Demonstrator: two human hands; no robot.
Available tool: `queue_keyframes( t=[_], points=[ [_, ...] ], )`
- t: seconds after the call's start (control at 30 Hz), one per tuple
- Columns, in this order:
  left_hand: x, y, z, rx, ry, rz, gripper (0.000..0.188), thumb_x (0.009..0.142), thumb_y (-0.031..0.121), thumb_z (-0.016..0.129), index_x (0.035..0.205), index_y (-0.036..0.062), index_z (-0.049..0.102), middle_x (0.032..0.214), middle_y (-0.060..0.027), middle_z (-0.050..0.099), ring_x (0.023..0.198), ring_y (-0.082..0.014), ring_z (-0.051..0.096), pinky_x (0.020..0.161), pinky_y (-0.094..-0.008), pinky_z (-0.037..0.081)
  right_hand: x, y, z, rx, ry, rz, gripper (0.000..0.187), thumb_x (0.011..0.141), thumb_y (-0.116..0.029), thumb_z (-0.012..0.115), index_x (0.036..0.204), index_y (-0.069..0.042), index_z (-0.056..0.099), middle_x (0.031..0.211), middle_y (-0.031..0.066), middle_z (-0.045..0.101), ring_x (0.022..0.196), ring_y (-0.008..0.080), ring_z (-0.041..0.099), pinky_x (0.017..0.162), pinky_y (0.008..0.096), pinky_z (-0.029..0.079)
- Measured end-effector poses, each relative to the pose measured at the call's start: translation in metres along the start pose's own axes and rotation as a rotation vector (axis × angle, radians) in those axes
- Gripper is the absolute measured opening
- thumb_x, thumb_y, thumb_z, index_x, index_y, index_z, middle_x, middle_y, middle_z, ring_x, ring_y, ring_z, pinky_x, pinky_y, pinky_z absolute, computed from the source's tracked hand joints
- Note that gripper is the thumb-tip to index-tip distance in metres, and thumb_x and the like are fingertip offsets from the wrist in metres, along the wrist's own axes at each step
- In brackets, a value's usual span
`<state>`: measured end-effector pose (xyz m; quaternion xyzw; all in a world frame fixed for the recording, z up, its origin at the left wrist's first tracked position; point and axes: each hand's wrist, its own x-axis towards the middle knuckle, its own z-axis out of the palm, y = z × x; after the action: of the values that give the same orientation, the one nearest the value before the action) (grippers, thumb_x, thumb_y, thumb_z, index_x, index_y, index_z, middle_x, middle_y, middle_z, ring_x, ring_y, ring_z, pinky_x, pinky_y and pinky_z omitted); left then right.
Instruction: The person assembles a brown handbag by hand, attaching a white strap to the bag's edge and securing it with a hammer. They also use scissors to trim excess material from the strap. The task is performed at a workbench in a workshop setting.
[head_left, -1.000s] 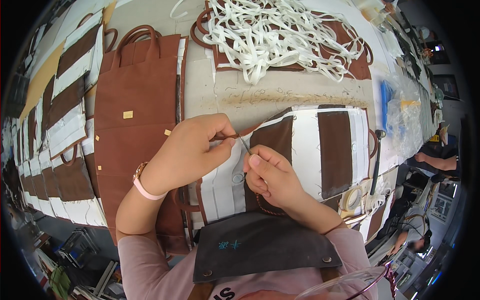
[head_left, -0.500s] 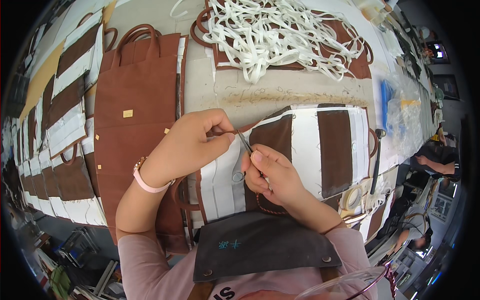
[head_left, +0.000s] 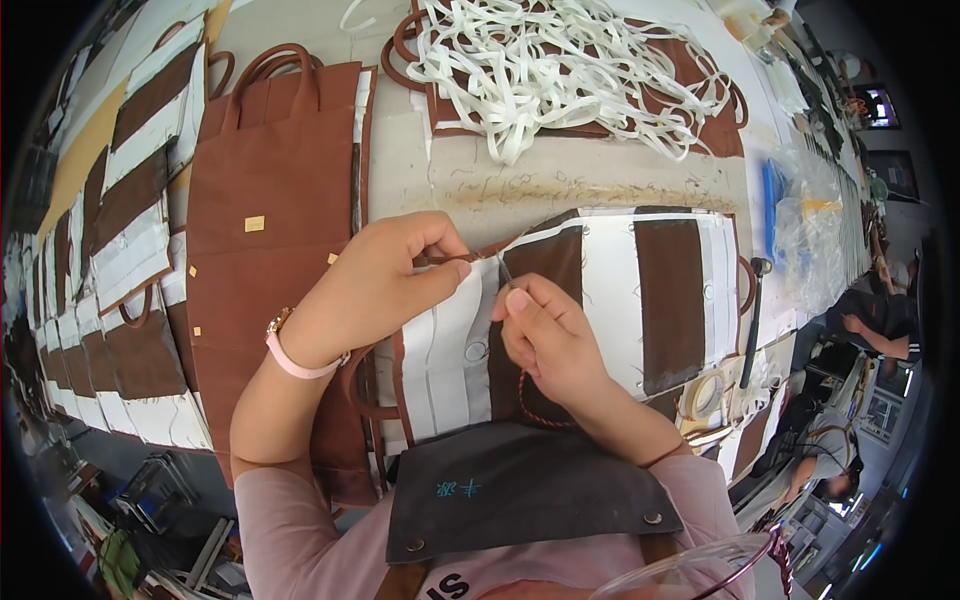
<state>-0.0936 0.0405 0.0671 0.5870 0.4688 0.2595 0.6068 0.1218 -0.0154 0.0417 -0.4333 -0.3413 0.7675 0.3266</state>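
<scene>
The striped brown-and-white bag piece (head_left: pixel 610 305) lies on the table (head_left: pixel 590 178) right in front of you, its near side partly hidden by your dark apron (head_left: pixel 530 500). A pale round disc (head_left: pixel 476 351) shows on its left end, and its far edge rises slightly between your hands.

Your left hand (head_left: pixel 402 275) is nearly closed, thumb and forefinger pinching a brown strip (head_left: pixel 478 257) along that edge. Your right hand (head_left: pixel 550 335) is curled, with thumb and forefinger closed on a thin metal tool (head_left: pixel 505 273) whose tip points at the edge, just beside the left fingertips. You can't tell from this view whether the tip touches the material, nor what sort of tool it is. A twisted reddish cord (head_left: pixel 528 405) hangs below the right hand; its upper end is hidden.

The step in hand looks like fine work on this edge. The next move probably calls for a steady left pinch and small, careful strokes of the tip, clear of your fingertips.

To your left lies a reddish-brown bag (head_left: pixel 270 285); beyond the piece sits a tangled heap of white tape (head_left: pixel 550 75); to its right, a dark hammer-like tool (head_left: pixel 754 325).
</scene>
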Motion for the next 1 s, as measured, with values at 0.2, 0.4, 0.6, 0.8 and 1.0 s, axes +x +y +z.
queue_keyframes(
  t=[0.2, 0.4, 0.6, 0.8, 1.0],
  points=[
    [0.001, -0.002, 0.0, -0.047, -0.009, -0.029, 0.003, 0.091, 0.001, 0.065, 0.089, -0.0013, 0.063, 0.079, 0.0032, 0.061, 0.075, -0.0029, 0.051, 0.069, -0.0212, 0.044, -0.008, -0.001, 0.007, -0.433, 0.079, -0.225, 0.021, 0.105, -0.02, 0.054, 0.098, -0.001, 0.057, 0.075, -0.0043, 0.05, 0.068, 0.0046, 0.039, 0.06, 0.0226, 0.037],
    [0.001, 0.0, 0.0, -0.055, -0.001, -0.029, 0.003, 0.091, 0.0, 0.065, 0.089, -0.0012, 0.063, 0.08, 0.0032, 0.061, 0.076, -0.0028, 0.052, 0.068, -0.0211, 0.044, -0.003, -0.004, 0.004, -0.295, 0.04, -0.093, 0.022, 0.105, -0.022, 0.054, 0.098, -0.002, 0.057, 0.073, -0.0048, 0.048, 0.066, 0.0045, 0.038, 0.058, 0.0227, 0.035],
    [0.002, -0.004, 0.0, -0.064, -0.004, -0.032, 0.003, 0.091, 0.0, 0.065, 0.089, -0.0009, 0.063, 0.08, 0.0035, 0.061, 0.075, -0.0025, 0.052, 0.068, -0.0204, 0.044, 0.001, -0.007, -0.001, 0.052, -0.068, 0.048, 0.027, 0.107, -0.027, 0.05, 0.097, -0.003, 0.056, 0.06, -0.0061, 0.039, 0.05, 0.0025, 0.03, 0.046, 0.0214, 0.026],
    [0.001, -0.002, -0.001, -0.085, -0.025, -0.066, 0.003, 0.091, 0.001, 0.065, 0.09, -0.0004, 0.063, 0.08, 0.0042, 0.061, 0.075, -0.0016, 0.051, 0.067, -0.0197, 0.042, 0.0, -0.01, -0.005, 0.167, -0.107, 0.034, 0.029, 0.107, -0.028, 0.048, 0.096, -0.003, 0.055, 0.057, -0.0064, 0.037, 0.047, 0.0026, 0.028, 0.043, 0.0218, 0.024],
    [0.002, -0.002, -0.001, -0.08, -0.013, -0.07, 0.003, 0.092, 0.001, 0.065, 0.09, -0.0005, 0.063, 0.081, 0.0042, 0.061, 0.075, -0.0016, 0.051, 0.067, -0.0196, 0.043, -0.001, -0.005, -0.004, 0.042, -0.099, 0.081, 0.028, 0.107, -0.029, 0.048, 0.096, -0.004, 0.056, 0.057, -0.0075, 0.036, 0.048, 0.002, 0.027, 0.045, 0.0216, 0.024]
  ],
)
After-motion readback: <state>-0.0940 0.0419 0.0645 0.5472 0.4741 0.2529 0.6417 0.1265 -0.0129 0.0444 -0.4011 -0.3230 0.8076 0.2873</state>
